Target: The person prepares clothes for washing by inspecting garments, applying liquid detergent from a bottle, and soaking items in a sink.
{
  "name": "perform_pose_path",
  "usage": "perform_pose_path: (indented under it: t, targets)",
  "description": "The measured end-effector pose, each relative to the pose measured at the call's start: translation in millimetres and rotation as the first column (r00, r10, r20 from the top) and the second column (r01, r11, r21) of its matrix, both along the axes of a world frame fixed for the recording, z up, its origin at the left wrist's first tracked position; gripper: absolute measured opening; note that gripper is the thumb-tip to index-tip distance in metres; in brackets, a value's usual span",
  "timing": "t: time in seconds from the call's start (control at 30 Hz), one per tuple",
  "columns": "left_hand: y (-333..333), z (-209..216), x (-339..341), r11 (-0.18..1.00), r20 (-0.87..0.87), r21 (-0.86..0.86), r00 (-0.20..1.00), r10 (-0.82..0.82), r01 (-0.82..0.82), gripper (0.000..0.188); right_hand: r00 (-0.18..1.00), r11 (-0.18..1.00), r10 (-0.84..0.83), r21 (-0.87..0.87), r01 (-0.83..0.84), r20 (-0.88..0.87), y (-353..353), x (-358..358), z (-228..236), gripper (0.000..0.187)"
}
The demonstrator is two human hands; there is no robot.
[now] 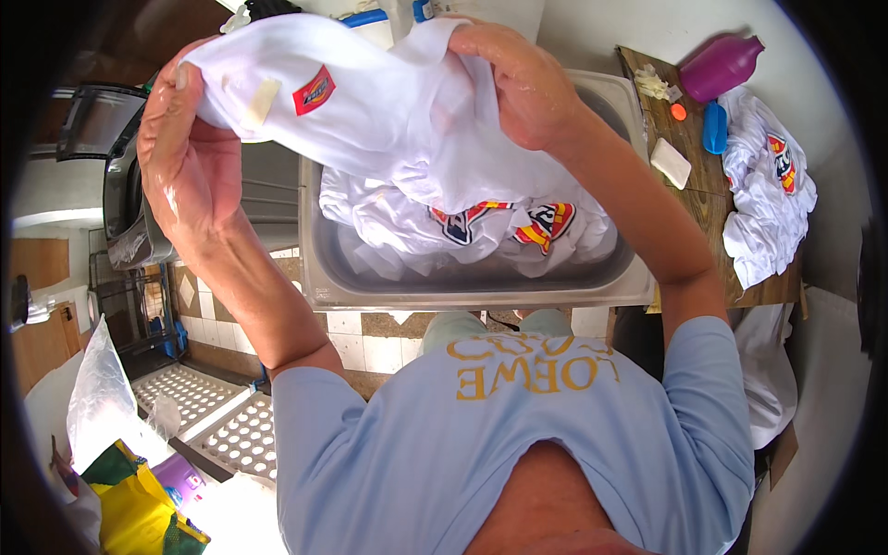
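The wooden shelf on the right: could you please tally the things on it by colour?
White: 2, a garment and a soap bar
Purple: 1, a bottle
Blue: 1, a brush
Orange: 1, a cap
Pale yellow: 1, a small clump
Total: 6

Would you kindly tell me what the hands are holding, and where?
Both hold a white garment above the metal basin: left hand at its labelled edge, right hand bunching its middle.
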State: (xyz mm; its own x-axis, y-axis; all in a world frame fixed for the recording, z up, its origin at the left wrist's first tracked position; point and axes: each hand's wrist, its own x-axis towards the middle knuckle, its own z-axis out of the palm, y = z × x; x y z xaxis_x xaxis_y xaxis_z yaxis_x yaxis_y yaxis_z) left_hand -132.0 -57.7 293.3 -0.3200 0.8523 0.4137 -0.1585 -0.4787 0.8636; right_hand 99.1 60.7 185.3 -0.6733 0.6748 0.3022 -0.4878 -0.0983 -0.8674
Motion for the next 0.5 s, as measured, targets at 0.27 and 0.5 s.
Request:
perform_pose_path:
  t: [0.27, 0.5]
  targets:
    - [24.5, -217.8, -37.0, 0.860, 0.052, -0.510, 0.998, 0.037, -0.005, 0.016, 0.529, 0.937, -0.320, 0.181, 0.299, 0.786, 34.7, 18.7, -122.5, 0.025]
    - [22.1, -305.6, -59.7, 0.758, -0.278, -0.623, 0.961, 0.018, -0.194, 0.031, 0.334, 0.533, -0.843, 0.731, 0.426, 0.420, 40.3, 45.6, -201.8, 0.022]
